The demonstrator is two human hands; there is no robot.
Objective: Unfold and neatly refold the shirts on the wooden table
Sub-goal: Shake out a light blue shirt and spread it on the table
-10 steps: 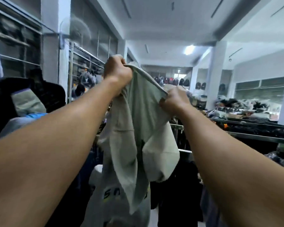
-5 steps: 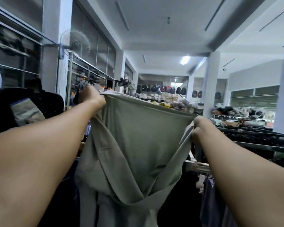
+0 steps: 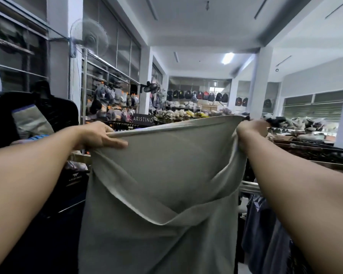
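Note:
A pale grey-green shirt point(image 3: 166, 175) hangs spread out in the air in front of me, its top edge pulled taut between both hands. My left hand point(image 3: 99, 134) pinches the top left corner, thumb lying over the cloth. The top right corner is gripped in my right hand point(image 3: 249, 129), fingers curled around the bunched fabric. A diagonal fold crosses the shirt's lower half and its bottom runs out of view. The wooden table is hidden behind the shirt.
Dark garments hang on metal rails point(image 3: 249, 186) at the right and lower left. A dark mannequin torso point(image 3: 42, 111) stands at left. Shelves of bags and piled clothes point(image 3: 186, 113) fill the shop behind, with a wall fan point(image 3: 89, 36) above left.
My hands have moved apart and down, stretching the bunched shirt out wide and flat. The camera view has tilted a little lower.

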